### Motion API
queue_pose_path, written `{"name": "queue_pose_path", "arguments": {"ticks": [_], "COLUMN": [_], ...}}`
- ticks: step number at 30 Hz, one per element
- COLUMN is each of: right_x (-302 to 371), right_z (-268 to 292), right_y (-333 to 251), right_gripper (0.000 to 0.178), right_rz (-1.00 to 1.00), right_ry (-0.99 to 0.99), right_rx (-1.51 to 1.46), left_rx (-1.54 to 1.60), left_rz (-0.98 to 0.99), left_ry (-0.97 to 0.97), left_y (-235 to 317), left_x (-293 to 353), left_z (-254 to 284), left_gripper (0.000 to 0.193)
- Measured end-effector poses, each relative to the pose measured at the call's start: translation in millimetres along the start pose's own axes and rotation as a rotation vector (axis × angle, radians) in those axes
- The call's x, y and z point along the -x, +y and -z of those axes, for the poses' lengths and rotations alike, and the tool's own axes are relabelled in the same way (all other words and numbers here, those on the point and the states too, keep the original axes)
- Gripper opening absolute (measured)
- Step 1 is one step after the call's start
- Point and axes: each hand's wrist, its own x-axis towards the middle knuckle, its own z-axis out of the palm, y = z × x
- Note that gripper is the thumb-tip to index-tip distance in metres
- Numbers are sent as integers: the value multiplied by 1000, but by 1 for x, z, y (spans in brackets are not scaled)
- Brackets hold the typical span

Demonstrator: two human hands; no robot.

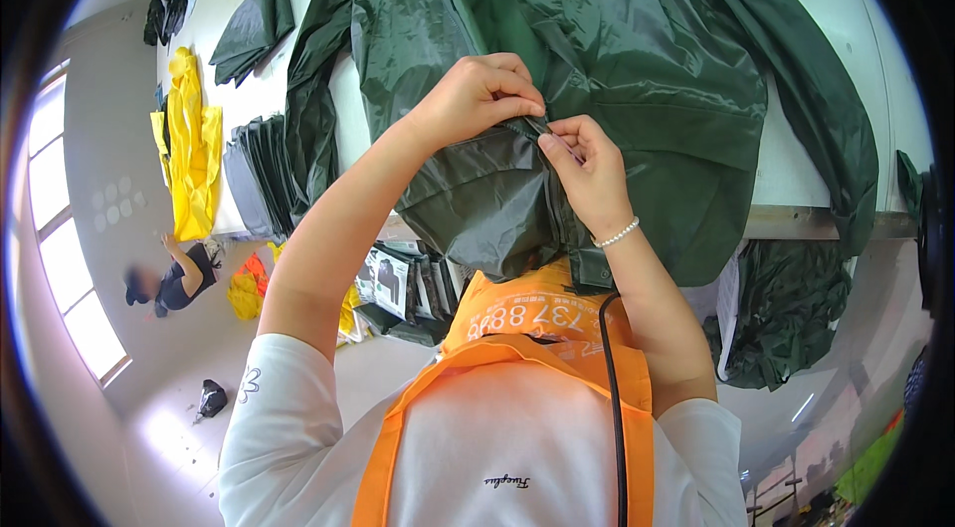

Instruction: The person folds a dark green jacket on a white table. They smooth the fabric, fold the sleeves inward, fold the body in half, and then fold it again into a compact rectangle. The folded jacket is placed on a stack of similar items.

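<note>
A dark green, shiny rain jacket (657,59) lies spread over the table, its lower front hanging over the near edge against my orange apron (542,313). My left hand (485,99) is closed in a pinch on the jacket's front edge, near the middle of the garment. Just right of it and a little nearer, my right hand (589,174) pinches the same edge between thumb and fingers. The fingertips are close together, and they hide the exact bit of edge or fastener between them. One jacket sleeve drapes down at the right.
On the white table (343,119), left of the jacket, are a folded dark green garment (254,27), a stack of folded garments (261,174) and a yellow garment (189,144). Packaged garments (403,283) sit below the edge. A green heap (786,313) hangs lower right. Another person (179,278) stands far left.
</note>
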Motion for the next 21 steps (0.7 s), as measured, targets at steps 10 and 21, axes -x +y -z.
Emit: {"name": "queue_pose_path", "arguments": {"ticks": [10, 21], "right_x": [-2, -9], "right_z": [-1, 13], "right_y": [3, -19], "right_gripper": [15, 16], "right_rz": [-20, 2], "right_ry": [1, -26], "right_rx": [30, 217], "left_rx": [6, 4], "left_rz": [40, 46], "left_ry": [21, 299], "left_y": [0, 13], "left_x": [2, 14], "left_z": [-2, 1], "left_gripper": [9, 11]}}
